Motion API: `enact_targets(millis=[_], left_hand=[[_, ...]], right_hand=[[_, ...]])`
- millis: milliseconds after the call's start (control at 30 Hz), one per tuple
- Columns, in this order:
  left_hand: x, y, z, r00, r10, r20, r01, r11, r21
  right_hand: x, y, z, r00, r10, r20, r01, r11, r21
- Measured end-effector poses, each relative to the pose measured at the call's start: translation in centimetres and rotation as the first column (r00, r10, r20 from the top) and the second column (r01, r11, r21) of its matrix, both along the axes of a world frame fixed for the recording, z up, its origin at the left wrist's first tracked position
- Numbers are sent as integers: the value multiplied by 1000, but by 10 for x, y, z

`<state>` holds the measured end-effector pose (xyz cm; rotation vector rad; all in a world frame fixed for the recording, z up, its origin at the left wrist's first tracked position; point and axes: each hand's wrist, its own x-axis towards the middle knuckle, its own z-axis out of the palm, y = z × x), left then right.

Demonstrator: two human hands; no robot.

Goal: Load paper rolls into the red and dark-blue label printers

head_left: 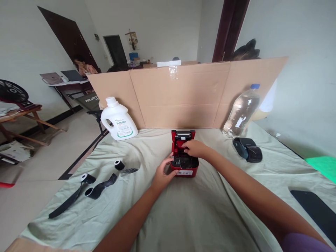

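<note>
A small red printer (184,171) with its lid raised sits in the middle of the cloth-covered table (189,210). My left hand (163,174) grips its front left corner, fingers curled round the casing. My right hand (194,148) reaches into the open compartment from the right, fingers bent down inside it; I cannot make out what they touch. Three black rolls lie to the left, partly unwound: one (119,165) near the printer, two (88,178) (98,190) farther left with long black strips trailing.
A white detergent jug (118,120) stands at the back left and a clear water bottle (242,111) at the back right, before a cardboard screen (183,94). A black device (247,149) lies right of the printer, a dark flat object (316,210) at the right edge. A person sits at a far desk.
</note>
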<state>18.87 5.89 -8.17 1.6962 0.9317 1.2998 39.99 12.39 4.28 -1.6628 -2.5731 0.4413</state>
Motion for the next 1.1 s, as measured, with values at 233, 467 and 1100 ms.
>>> enact_targets(millis=[233, 467, 1100], left_hand=[[0, -2, 8, 1000, -27, -11, 27, 999, 33], [0, -2, 12, 1000, -21, 6, 21, 1000, 0], [-2, 11, 4, 990, -118, 82, 104, 982, 157]], right_hand=[[-32, 11, -3, 987, -60, 151, 64, 998, -22], [1, -15, 28, 857, -127, -499, 29, 979, -200], [-333, 75, -58, 970, 104, -219, -83, 991, 101]])
